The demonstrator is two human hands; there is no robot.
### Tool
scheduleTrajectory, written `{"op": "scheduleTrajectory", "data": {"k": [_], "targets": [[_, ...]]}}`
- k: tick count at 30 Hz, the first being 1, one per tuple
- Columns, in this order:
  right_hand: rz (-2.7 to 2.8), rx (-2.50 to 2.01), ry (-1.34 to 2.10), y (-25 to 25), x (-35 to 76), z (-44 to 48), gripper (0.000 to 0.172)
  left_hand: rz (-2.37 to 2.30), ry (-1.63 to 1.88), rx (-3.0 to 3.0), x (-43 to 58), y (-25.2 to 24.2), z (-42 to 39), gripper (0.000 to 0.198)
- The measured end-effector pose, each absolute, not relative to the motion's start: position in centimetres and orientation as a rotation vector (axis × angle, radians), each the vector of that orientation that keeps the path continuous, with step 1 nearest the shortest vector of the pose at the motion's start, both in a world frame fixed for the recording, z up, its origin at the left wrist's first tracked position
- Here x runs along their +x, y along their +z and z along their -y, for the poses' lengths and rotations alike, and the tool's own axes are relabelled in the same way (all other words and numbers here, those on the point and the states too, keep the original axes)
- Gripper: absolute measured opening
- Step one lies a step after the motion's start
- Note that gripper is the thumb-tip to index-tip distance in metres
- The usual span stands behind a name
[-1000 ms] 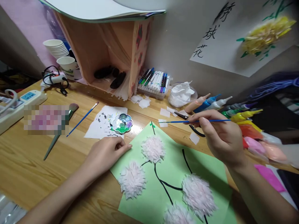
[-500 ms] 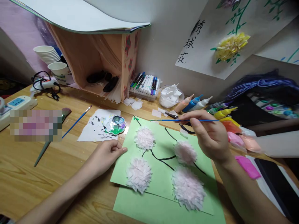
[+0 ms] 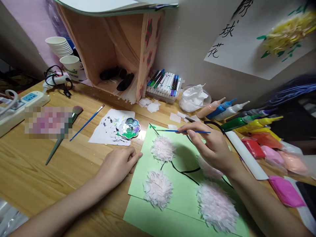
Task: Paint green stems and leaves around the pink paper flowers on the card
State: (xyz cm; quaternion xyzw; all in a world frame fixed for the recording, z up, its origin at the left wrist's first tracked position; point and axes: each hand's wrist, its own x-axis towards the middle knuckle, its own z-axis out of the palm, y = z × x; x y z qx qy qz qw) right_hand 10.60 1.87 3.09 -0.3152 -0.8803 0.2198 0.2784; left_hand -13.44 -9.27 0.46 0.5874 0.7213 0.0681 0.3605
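My right hand [image 3: 212, 146] is closed in a pinch around a thin blue paintbrush [image 3: 170, 131]. The brush lies nearly level, its tip close to a black painted branch [image 3: 154, 129] with small green leaf marks at the paper's upper left corner. Beneath is a light green paper [image 3: 182, 200] bearing several pale pink tissue-paper flowers [image 3: 158, 189] and black branches. My right hand partly covers one flower [image 3: 209, 167]. My left hand [image 3: 118, 164] rests on the table with curled fingers, its thumb at the paper's left edge. A flower-shaped paint palette [image 3: 129, 127] with green paint sits beyond it.
The palette stands on a stained white paper [image 3: 103, 130]. Left of it lie another blue brush [image 3: 87, 121] and a large brush [image 3: 59, 141]. Markers [image 3: 165, 84], a tissue bowl [image 3: 195, 97] and paint bottles [image 3: 223, 107] line the back. Clay packets [image 3: 274, 154] are at right.
The camera view has shifted, so the scene appears farther right. My right hand has brought the brush tip down and closer to the branch at the paper's upper left corner. My left hand stays at the edge.
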Motion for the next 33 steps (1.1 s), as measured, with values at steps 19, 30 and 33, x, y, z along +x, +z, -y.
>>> {"op": "scheduleTrajectory", "data": {"k": [19,30,33], "targets": [[2.367,-0.894,0.575,2.12,10.43,-2.08,0.019,-1.888,0.148,1.576,-13.43,0.12,9.30,0.040],[2.372,-0.888,0.575,2.03,10.34,-1.99,0.018,-1.895,0.143,1.578,-13.41,0.13,9.24,0.040],[2.372,-0.885,0.580,2.07,10.34,-1.95,0.018,-1.891,0.136,1.577,-13.40,0.13,9.23,0.040]]}}
